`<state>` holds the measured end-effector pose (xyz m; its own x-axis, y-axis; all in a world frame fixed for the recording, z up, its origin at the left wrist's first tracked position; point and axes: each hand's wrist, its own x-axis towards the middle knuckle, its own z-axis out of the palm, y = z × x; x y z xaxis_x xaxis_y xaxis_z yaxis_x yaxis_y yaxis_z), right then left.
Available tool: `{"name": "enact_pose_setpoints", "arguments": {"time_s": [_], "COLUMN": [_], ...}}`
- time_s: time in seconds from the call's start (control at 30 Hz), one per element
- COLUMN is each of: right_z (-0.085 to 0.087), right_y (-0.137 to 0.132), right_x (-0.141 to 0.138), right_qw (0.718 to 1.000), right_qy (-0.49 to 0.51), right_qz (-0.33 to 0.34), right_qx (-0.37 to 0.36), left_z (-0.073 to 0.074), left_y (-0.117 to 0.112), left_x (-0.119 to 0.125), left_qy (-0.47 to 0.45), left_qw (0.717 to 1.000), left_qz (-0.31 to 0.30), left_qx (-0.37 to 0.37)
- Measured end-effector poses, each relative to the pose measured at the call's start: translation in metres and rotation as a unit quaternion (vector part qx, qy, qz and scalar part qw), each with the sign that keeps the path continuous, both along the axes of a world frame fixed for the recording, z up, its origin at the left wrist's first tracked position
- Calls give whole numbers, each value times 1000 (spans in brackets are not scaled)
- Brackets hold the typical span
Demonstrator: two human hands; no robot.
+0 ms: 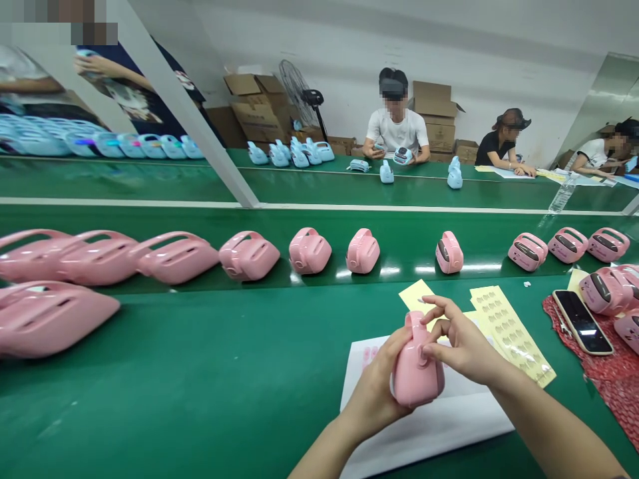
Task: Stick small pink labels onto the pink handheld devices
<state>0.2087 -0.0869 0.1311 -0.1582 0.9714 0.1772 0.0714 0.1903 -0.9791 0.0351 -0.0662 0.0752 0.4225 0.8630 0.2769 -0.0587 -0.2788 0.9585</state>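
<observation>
Pink case in hand: the pink case (417,386) is held above a white paper (474,416), near the front edge of the green table (200,386); its narrow side is turned up to view, while its front is mostly turned away.
Left hand: the case is gripped from the side by the left hand (380,379), with the thumb laid along it near the handle (414,320); the fingertips are hidden behind and under the case.
Right hand: the fingers of the right hand (459,342) are bent and parted, set about the handle and the round side knob (423,356); whether anything is pinched cannot be told, and a pale speck at the forefinger tip is too small to be identified.
Paper: its middle is covered by the case and hands; some pink print is shown at the left.
Sticker sheet: the yellow sticker sheet (516,329) is partly overlapped by the right forearm; its small shapes cannot be read.
Phone: a dark-screened phone (582,322) is laid on red bubble wrap (614,392), which is cut off at the right.
Pink row: other pink cases (363,251) are lined along the belt, those at far left stretched and cut by the edge.
Far side: blue cases (299,156) are partly masked by one another; a co-worker (399,130) is seen from the chest up.
</observation>
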Motion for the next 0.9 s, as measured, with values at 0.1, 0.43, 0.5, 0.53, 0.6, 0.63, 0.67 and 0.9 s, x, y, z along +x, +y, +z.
{"name": "enact_pose_setpoints", "arguments": {"time_s": [0.1,0.43,0.5,0.53,0.6,0.63,0.67,0.9], "right_z": [0,-1,-3,-5,-9,-11,-14,-23], "right_y": [-1,-3,-4,-5,-7,-9,-10,-21], "right_x": [-1,-1,-2,-2,-3,-4,-5,-11], "right_qw": [1000,999,997,995,987,980,970,891], "right_qy": [-14,-43,-57,-68,-100,-118,-135,-242], "right_qz": [-1,4,-10,-19,-41,-54,-68,-113], "right_qx": [-4,18,52,71,118,152,191,366], "left_z": [-2,1,3,4,4,4,4,-3], "left_y": [0,-5,-6,-7,-8,-8,-8,-6], "left_x": [0,2,2,2,2,2,2,0], "left_qy": [-26,-19,-37,-38,-29,-26,-27,4], "left_qw": [1000,1000,999,999,1000,1000,1000,997], "left_qz": [-1,4,1,0,5,7,10,43], "left_qx": [-13,9,9,11,8,0,-10,67]}}
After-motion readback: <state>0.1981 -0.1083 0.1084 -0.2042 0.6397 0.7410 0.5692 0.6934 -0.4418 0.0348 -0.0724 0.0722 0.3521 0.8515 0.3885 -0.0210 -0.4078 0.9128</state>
